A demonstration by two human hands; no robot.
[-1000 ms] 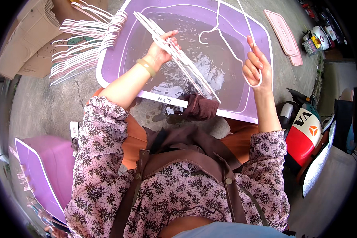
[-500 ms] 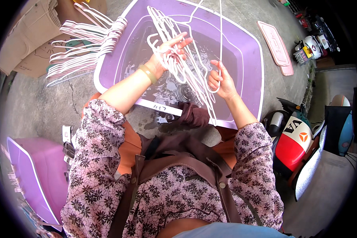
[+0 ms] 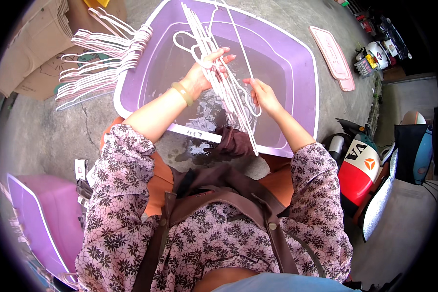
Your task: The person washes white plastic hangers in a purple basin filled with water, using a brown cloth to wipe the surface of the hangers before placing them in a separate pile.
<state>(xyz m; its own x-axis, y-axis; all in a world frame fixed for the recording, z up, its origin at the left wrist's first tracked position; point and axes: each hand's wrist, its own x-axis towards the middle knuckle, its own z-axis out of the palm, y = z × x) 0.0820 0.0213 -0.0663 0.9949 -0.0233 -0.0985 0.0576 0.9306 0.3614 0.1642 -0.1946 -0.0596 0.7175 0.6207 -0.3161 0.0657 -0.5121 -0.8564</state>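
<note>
A purple plastic tub (image 3: pixel 304 63) filled with water stands on the concrete in front of me. My left hand (image 3: pixel 207 73) is closed around a bundle of white wire hangers (image 3: pixel 214 46) held over the water. My right hand (image 3: pixel 262 93) pinches one white hanger (image 3: pixel 243 58) right beside the bundle, its hook end near my fingers. A dark brown cloth (image 3: pixel 233 141) hangs over the tub's near rim, below both hands.
A pile of white and pink hangers (image 3: pixel 100 56) lies left of the tub, next to flattened cardboard (image 3: pixel 31 46). A second purple tub (image 3: pixel 39 224) sits at my lower left. Pink lids (image 3: pixel 333 53) lie far right. A red and white scooter (image 3: pixel 362 165) stands to my right.
My right hand has moved left with its hanger, from the tub's right side to the bundle in my left hand. The bundle has tilted more upright.
</note>
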